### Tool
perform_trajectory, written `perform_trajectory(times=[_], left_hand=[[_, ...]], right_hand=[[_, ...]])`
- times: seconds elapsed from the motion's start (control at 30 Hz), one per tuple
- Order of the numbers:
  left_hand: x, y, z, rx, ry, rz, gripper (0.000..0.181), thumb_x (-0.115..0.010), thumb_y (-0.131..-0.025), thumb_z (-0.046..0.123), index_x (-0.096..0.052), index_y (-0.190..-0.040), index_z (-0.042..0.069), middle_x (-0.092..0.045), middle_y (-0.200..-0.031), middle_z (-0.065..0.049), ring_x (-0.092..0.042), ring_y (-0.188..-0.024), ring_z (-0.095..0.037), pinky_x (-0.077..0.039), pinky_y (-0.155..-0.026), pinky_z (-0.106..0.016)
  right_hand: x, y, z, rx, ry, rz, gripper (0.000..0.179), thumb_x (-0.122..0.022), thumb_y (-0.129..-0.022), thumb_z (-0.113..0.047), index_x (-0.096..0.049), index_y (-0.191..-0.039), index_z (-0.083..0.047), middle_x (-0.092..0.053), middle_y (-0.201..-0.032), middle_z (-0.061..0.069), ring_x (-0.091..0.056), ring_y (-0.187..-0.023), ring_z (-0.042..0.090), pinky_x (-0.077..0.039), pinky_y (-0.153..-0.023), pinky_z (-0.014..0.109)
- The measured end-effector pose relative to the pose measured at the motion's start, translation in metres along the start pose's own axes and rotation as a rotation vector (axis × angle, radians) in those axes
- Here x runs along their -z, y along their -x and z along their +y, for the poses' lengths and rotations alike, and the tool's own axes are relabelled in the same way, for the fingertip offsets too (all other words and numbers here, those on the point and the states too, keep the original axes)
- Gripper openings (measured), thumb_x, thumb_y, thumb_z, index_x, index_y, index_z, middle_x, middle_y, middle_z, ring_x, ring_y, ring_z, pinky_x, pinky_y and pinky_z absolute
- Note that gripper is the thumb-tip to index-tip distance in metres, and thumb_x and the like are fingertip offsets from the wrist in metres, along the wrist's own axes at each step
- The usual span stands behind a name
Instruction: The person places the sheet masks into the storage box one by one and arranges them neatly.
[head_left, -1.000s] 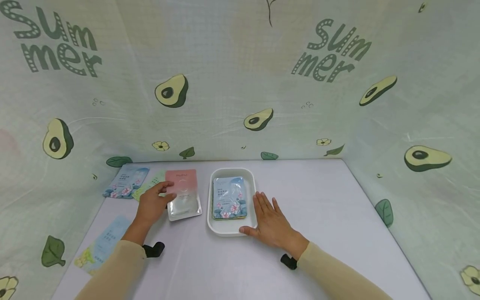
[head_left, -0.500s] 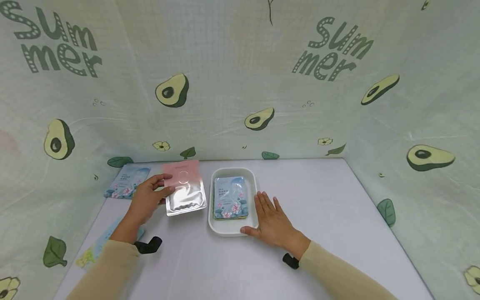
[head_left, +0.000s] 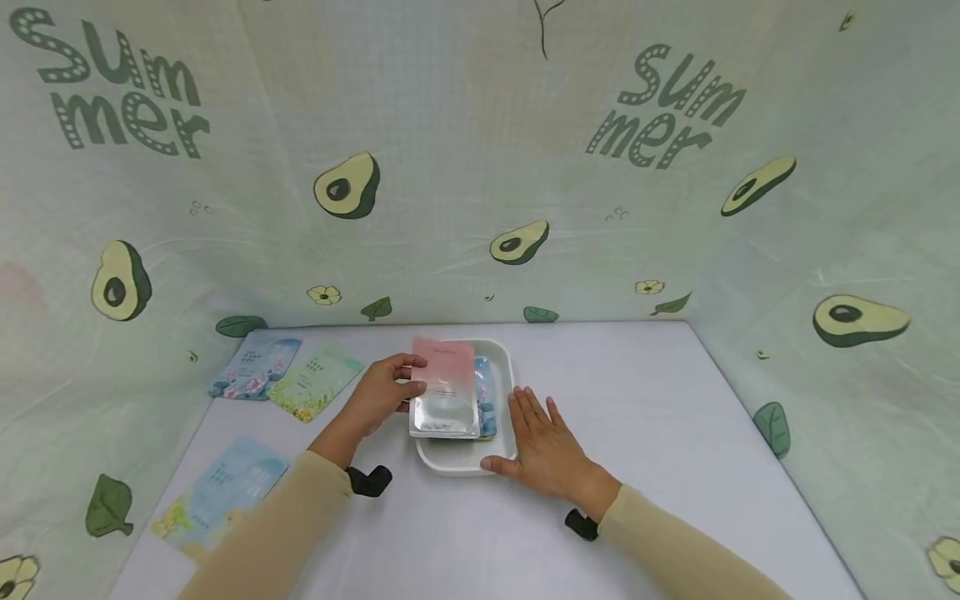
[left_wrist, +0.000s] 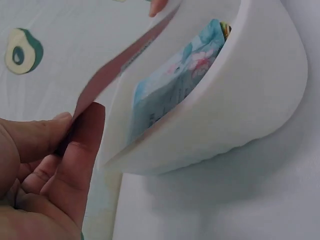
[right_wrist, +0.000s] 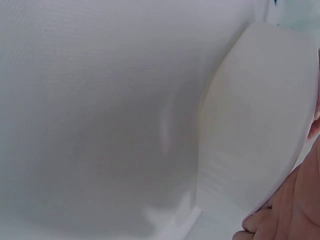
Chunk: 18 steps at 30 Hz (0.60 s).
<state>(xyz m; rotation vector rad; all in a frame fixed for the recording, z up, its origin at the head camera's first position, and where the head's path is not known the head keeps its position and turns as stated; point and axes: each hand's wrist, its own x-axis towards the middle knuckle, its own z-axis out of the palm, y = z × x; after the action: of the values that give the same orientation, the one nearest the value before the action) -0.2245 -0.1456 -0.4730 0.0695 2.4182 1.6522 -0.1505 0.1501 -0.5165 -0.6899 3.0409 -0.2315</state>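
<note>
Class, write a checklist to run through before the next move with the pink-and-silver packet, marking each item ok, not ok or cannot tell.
1. Packet gripped: the left hand pinches the pink-and-silver packet by its edge. Ok.
2. Tray braced: the right hand lies against the right side of the white tray. Ok.
3. Packet lined up with the blue packet in the tray: it sits too far left, leaving a blue strip showing. Not ok.
4. Gap above the blue packet: visible in the left wrist view. Ok.
5. Number of packets beneath the blue one: hidden. Cannot tell.
</note>
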Motion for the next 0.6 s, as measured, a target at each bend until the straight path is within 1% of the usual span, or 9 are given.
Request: perform_trajectory(times=[0.07, 0.17, 0.27, 0.33, 0.4, 0.47, 0.53, 0.6], left_hand=[[-0.01, -0.005, 0.0, 0.019, -0.022, -0.002, 0.039, -0.073, -0.099, 0.007, -0.065, -0.137, 0.012, -0.062, -0.126, -0.016, -0.069, -0.093, -0.022, -0.063, -0.074, -0.032], [-0.022, -0.009, 0.001, 0.021, -0.073, -0.006, 0.038, -0.074, -0.098, 0.007, -0.066, -0.135, 0.012, -0.063, -0.123, -0.016, -0.067, -0.087, -0.021, -0.061, -0.07, -0.03], [-0.031, -0.013, 0.002, 0.014, -0.136, 0.013, 0.037, -0.074, -0.097, 0.008, -0.067, -0.133, 0.012, -0.066, -0.117, -0.014, -0.065, -0.082, -0.021, -0.058, -0.068, -0.029], [-0.035, -0.016, 0.003, 0.013, -0.192, 0.04, 0.037, -0.075, -0.097, 0.008, -0.068, -0.132, 0.013, -0.067, -0.116, -0.013, -0.066, -0.084, -0.021, -0.057, -0.07, -0.03], [-0.038, -0.017, 0.004, 0.013, -0.258, 0.062, 0.038, -0.075, -0.097, 0.009, -0.068, -0.133, 0.013, -0.069, -0.118, -0.013, -0.067, -0.092, -0.022, -0.06, -0.077, -0.033], [-0.041, -0.018, 0.007, 0.012, -0.326, 0.076, 0.041, -0.074, -0.097, 0.01, -0.067, -0.137, 0.012, -0.071, -0.124, -0.015, -0.069, -0.103, -0.025, -0.061, -0.087, -0.039], [-0.043, -0.018, 0.01, 0.007, -0.398, 0.083, 0.046, -0.074, -0.097, 0.01, -0.065, -0.142, 0.01, -0.071, -0.131, -0.018, -0.069, -0.115, -0.03, -0.06, -0.096, -0.046], [-0.045, -0.017, 0.013, 0.004, -0.461, 0.089, 0.052, -0.073, -0.098, 0.01, -0.061, -0.148, 0.009, -0.068, -0.14, -0.019, -0.066, -0.128, -0.034, -0.056, -0.106, -0.051]], right_hand=[[0.0, 0.0, 0.0, -0.001, 0.0, -0.001, 0.118, -0.043, -0.094, -0.086, -0.02, -0.165, 0.006, -0.02, -0.173, 0.025, -0.016, -0.163, 0.039, -0.015, -0.13, 0.062], [0.0, 0.0, 0.0, 0.0, -0.001, 0.007, 0.118, -0.044, -0.094, -0.085, -0.021, -0.165, 0.006, -0.021, -0.173, 0.025, -0.018, -0.162, 0.04, -0.016, -0.13, 0.063], [0.001, 0.001, -0.001, 0.0, -0.003, 0.01, 0.118, -0.045, -0.094, -0.085, -0.021, -0.165, 0.007, -0.021, -0.172, 0.026, -0.018, -0.162, 0.04, -0.016, -0.13, 0.063], [0.001, 0.002, -0.001, 0.002, -0.003, 0.013, 0.117, -0.046, -0.094, -0.084, -0.022, -0.164, 0.007, -0.022, -0.172, 0.026, -0.018, -0.162, 0.04, -0.017, -0.13, 0.063], [0.001, 0.002, -0.001, 0.006, -0.004, 0.015, 0.117, -0.046, -0.094, -0.084, -0.022, -0.164, 0.007, -0.022, -0.172, 0.027, -0.018, -0.162, 0.04, -0.017, -0.13, 0.064], [0.001, 0.002, -0.001, 0.01, -0.009, 0.019, 0.117, -0.046, -0.095, -0.083, -0.022, -0.164, 0.008, -0.022, -0.172, 0.027, -0.018, -0.162, 0.04, -0.017, -0.129, 0.064], [0.001, 0.002, -0.001, 0.014, -0.01, 0.024, 0.116, -0.046, -0.095, -0.083, -0.023, -0.164, 0.008, -0.022, -0.171, 0.027, -0.019, -0.162, 0.041, -0.018, -0.129, 0.064], [0.002, 0.002, -0.001, 0.016, -0.009, 0.028, 0.116, -0.047, -0.095, -0.083, -0.023, -0.164, 0.008, -0.022, -0.171, 0.028, -0.019, -0.162, 0.041, -0.018, -0.129, 0.065]])
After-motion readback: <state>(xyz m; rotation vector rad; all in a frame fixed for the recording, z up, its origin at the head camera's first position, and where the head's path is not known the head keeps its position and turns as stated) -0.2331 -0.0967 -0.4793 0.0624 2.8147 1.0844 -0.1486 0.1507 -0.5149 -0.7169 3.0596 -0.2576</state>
